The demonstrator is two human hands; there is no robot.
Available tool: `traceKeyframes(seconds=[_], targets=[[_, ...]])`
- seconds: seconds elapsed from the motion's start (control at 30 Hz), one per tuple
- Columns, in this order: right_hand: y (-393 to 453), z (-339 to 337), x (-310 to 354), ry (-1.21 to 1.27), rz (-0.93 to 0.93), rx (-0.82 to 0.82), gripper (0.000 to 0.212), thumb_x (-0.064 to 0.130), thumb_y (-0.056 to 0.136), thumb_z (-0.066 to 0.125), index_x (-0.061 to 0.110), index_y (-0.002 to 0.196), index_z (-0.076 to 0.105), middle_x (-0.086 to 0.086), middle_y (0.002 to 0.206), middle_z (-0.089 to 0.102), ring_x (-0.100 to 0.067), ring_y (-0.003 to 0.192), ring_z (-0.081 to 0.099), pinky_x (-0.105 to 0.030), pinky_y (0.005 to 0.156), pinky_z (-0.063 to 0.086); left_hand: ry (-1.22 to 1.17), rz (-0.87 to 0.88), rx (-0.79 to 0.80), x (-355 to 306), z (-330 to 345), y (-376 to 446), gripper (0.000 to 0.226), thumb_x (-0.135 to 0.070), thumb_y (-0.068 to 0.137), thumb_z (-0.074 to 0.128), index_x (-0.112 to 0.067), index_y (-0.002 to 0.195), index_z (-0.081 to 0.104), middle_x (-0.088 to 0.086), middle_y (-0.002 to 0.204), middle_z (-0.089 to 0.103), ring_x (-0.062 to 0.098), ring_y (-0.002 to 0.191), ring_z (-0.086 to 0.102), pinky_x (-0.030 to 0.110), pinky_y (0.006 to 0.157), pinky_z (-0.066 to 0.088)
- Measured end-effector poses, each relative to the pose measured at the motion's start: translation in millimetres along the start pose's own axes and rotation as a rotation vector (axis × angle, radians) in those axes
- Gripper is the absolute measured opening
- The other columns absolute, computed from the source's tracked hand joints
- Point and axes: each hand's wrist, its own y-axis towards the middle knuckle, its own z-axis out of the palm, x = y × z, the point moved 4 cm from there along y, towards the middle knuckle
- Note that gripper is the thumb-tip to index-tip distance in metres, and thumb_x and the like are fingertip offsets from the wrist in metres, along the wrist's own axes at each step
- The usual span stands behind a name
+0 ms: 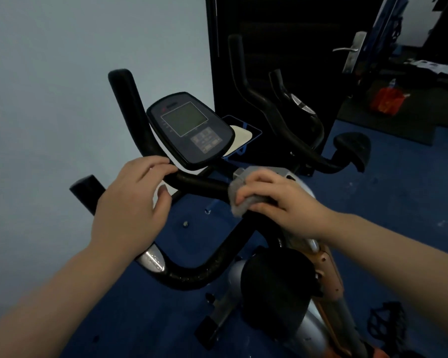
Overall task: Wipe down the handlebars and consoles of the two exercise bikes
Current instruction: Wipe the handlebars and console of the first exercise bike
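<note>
The left hand (130, 200) hovers palm down over the black foam handlebar (199, 183), fingers loosely spread, fingertips brushing it below the glossy oval console (192, 129). The right hand (277, 200), grip curled, presses a fuzzy grey cloth (237, 195) around the bar's centre.

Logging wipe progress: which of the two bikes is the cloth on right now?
The near bike, the one with the console: the right hand presses the grey cloth on its handlebar. The far bike by the door is untouched.
</note>
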Motion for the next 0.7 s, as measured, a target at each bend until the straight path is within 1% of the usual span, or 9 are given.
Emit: traceKeyframes(seconds=[0.1,0.27,0.37,0.4,0.47,0.5,0.53,0.6,0.7], targets=[[-28,-3,-5,0.034,0.088,0.006,0.026,0.013,0.091,0.059,0.033,0.107,0.064,0.013,0.109,0.048,0.000,0.104,0.047,-0.008,0.089,0.034,0.010,0.012,0.005,0,0,1,0.033,-0.008,0.085,0.053,-0.019,0.114,0.063,-0.005,0.120,0.060,0.013,0.112,0.053,0.022,0.079,0.043],[-75,0,-6,0.260,0.273,-0.017,0.026,0.011,0.090,0.061,0.031,0.105,0.066,0.009,0.110,0.054,-0.002,0.105,0.052,-0.014,0.091,0.039,0.010,0.003,-0.007,-1,1,0,0.035,-0.003,0.083,0.058,-0.020,0.114,0.062,-0.004,0.119,0.060,0.013,0.112,0.051,0.024,0.074,0.042],[-81,-15,-4,0.242,0.293,0.148,0.026,0.018,0.090,0.063,0.038,0.106,0.066,0.017,0.106,0.056,-0.001,0.106,0.054,-0.017,0.092,0.043,0.008,0.004,-0.001,-1,1,0,0.034,-0.003,0.083,0.058,-0.019,0.113,0.063,-0.004,0.119,0.060,0.014,0.111,0.052,0.025,0.073,0.043],[-71,-25,-4,0.189,0.270,0.144,0.026,0.019,0.089,0.063,0.038,0.107,0.066,0.018,0.106,0.056,0.001,0.106,0.054,-0.015,0.092,0.042,0.012,0.006,-0.003,-1,0,0,0.033,-0.004,0.084,0.056,-0.018,0.113,0.063,-0.004,0.119,0.060,0.013,0.111,0.052,0.025,0.073,0.043],[-36,-41,-8,0.109,0.232,-0.068,0.027,0.017,0.088,0.064,0.034,0.109,0.066,0.011,0.107,0.057,0.002,0.103,0.053,-0.008,0.089,0.039,0.021,0.002,0.001,0,0,2,0.033,-0.006,0.084,0.055,-0.019,0.113,0.063,-0.005,0.119,0.060,0.012,0.111,0.052,0.024,0.072,0.043],[-17,-41,-7,0.079,0.240,-0.176,0.027,0.016,0.087,0.065,0.031,0.109,0.066,0.007,0.107,0.057,0.000,0.102,0.053,-0.009,0.088,0.038,0.022,-0.004,0.005,0,0,2,0.033,-0.005,0.085,0.056,-0.020,0.113,0.063,-0.006,0.119,0.060,0.012,0.111,0.052,0.024,0.072,0.042],[-1,-33,-4,0.054,0.259,-0.229,0.027,0.015,0.087,0.065,0.029,0.110,0.067,0.005,0.107,0.057,-0.003,0.102,0.053,-0.012,0.090,0.038,0.023,-0.010,0.005,0,1,2,0.033,-0.005,0.085,0.056,-0.021,0.113,0.063,-0.007,0.119,0.060,0.011,0.111,0.052,0.023,0.072,0.041],[9,-4,0,0.056,0.287,-0.233,0.026,0.018,0.090,0.062,0.027,0.114,0.066,0.005,0.107,0.056,-0.007,0.102,0.053,-0.019,0.090,0.039,0.024,-0.016,-0.010,1,0,2,0.032,-0.009,0.085,0.052,-0.022,0.113,0.064,-0.008,0.119,0.060,0.010,0.111,0.052,0.022,0.072,0.040],[-35,7,-6,0.067,0.187,-0.233,0.026,0.017,0.092,0.059,0.027,0.115,0.064,0.010,0.105,0.056,-0.002,0.099,0.053,-0.016,0.086,0.039,0.010,-0.015,-0.029,0,0,2,0.033,-0.013,0.084,0.049,-0.021,0.111,0.065,-0.007,0.118,0.061,0.010,0.110,0.052,0.021,0.074,0.040]])
